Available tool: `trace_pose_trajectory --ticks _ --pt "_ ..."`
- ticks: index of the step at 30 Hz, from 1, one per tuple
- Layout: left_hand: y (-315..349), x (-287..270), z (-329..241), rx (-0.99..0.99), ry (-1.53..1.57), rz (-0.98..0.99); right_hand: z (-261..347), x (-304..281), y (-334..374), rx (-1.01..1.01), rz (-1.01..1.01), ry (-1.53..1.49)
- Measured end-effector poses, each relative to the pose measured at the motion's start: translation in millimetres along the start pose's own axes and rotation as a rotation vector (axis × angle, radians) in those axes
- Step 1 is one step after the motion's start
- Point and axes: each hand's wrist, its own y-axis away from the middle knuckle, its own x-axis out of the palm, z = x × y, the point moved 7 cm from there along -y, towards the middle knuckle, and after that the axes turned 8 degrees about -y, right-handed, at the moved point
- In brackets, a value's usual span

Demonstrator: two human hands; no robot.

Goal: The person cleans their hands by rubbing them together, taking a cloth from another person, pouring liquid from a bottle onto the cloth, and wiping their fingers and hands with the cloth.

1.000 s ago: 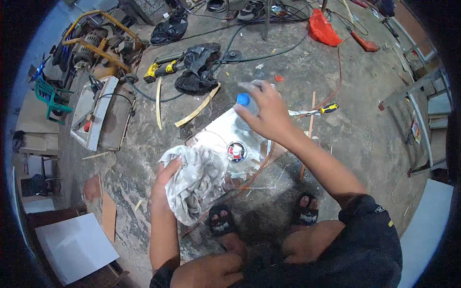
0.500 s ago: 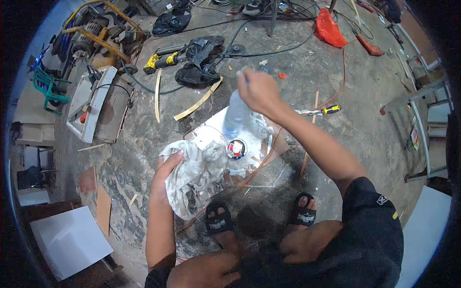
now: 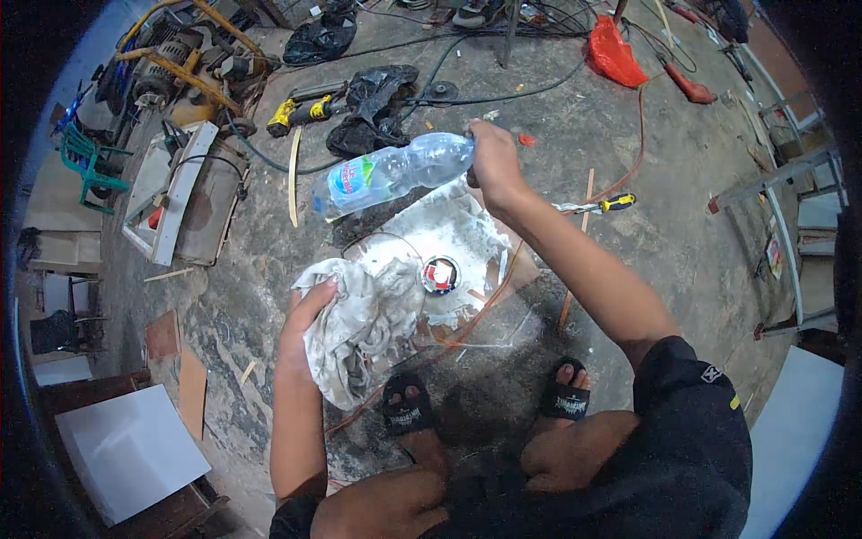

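Note:
In my right hand (image 3: 496, 166) is the end of a clear plastic bottle (image 3: 395, 171), its fingers wrapped round it. The bottle lies nearly sideways in the air, its bottom pointing left and slightly down. My left hand (image 3: 312, 310) grips a crumpled grey-white rag (image 3: 350, 328), whose folds hide most of the fingers. Below the bottle a white-smeared board (image 3: 449, 220) rests on the floor. A small round can (image 3: 441, 275) with a red, white and dark top stands on it, just right of the rag.
Beyond the board lie a yellow-and-black power tool (image 3: 305, 112), black plastic bags (image 3: 373, 112) and cables. To the right are a screwdriver (image 3: 619, 203) and an orange cord (image 3: 642, 135). A machine with a yellow frame (image 3: 171, 72) stands far left; a metal frame (image 3: 781, 225) is at right.
The bottle has swung from hanging downward over the board to nearly sideways, its bottom now to the left. My right hand has shifted slightly right. The left hand and rag have barely moved.

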Motion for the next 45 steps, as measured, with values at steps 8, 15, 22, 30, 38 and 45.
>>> trace_pose_trajectory --ticks 8,15,22,30,38,45 --pt "3.4 -4.7 -1.6 -0.014 -0.041 -0.033 -5.8 5.6 24.9 0.199 0.005 -0.135" --pt "7.7 -3.3 -3.7 0.004 0.014 -0.054 -37.7 11.6 37.2 0.426 0.083 -0.393" --pt "10.3 -7.6 -3.5 -0.003 0.03 -0.106 -32.9 23.2 35.4 0.386 0.163 -0.539" --pt "8.5 -10.1 -3.3 0.013 -0.016 -0.056 -34.6 35.4 37.7 0.357 0.255 -0.533" --pt "9.0 -15.4 0.1 -0.021 0.012 -0.098 -7.0 37.5 33.4 0.152 0.102 -0.213" --pt "10.5 -4.6 -8.5 0.007 -0.022 -0.064 30.6 66.4 27.2 -0.511 0.138 0.621"
